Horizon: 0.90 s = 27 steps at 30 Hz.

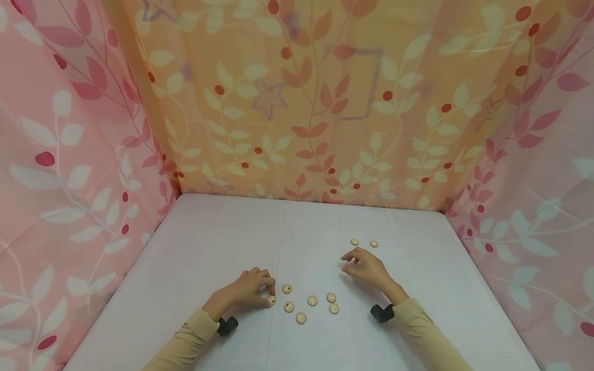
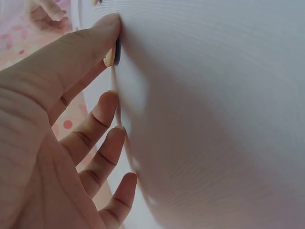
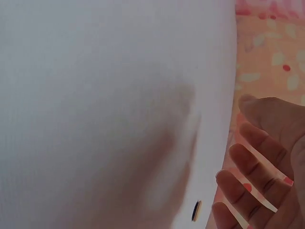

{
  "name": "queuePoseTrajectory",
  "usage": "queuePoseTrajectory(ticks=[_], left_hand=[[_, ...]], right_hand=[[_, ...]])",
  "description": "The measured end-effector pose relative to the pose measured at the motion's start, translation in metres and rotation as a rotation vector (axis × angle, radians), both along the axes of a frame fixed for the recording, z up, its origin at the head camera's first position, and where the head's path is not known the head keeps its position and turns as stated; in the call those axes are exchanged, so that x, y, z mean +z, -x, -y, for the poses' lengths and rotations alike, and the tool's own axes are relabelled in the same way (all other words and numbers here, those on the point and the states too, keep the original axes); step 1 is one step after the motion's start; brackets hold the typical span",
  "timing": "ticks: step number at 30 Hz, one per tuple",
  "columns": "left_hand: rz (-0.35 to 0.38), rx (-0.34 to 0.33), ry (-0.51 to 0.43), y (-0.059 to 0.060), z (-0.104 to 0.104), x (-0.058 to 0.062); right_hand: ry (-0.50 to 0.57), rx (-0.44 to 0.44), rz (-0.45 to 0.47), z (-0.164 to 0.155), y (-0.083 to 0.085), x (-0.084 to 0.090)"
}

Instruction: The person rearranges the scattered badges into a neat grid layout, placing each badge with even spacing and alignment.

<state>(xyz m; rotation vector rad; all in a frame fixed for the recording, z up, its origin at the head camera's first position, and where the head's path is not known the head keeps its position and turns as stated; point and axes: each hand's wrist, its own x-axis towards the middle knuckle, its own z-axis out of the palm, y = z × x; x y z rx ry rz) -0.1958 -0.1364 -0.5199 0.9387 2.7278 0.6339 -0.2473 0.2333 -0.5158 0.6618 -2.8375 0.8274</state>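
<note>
— What is the left hand doing?
— Its thumb and forefinger pinch a small round cream-coloured button that lies flat on the white tabletop; the left wrist view shows the thumb tip pressing it.
— And the right hand?
— Loosely curled, holding nothing, resting on the tabletop just short of two cream buttons.
— Other buttons?
— A loose cluster of six cream buttons lies between the hands.
</note>
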Motion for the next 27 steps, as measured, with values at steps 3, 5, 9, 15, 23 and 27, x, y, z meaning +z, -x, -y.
queuePoseTrajectory(ticks=[3, 5, 9, 15, 23, 27], left_hand=[[-0.004, -0.007, -0.012, 0.000, 0.000, 0.000], [-0.011, -0.011, -0.016, -0.001, 0.001, 0.000], [-0.016, -0.021, -0.026, 0.000, 0.002, -0.001], [-0.003, -0.028, -0.029, 0.002, 0.004, -0.001], [-0.012, -0.034, -0.030, 0.001, 0.003, -0.002], [-0.019, -0.038, -0.041, 0.001, 0.003, -0.001]], right_hand=[[-0.024, 0.030, 0.010, 0.007, -0.006, 0.000], [-0.039, 0.055, 0.019, 0.011, -0.011, 0.001], [-0.051, 0.115, 0.019, 0.019, -0.020, 0.001], [-0.094, 0.182, 0.025, 0.027, -0.031, 0.000], [-0.126, 0.222, 0.046, 0.032, -0.041, -0.001], [-0.117, 0.243, 0.039, 0.034, -0.044, -0.002]])
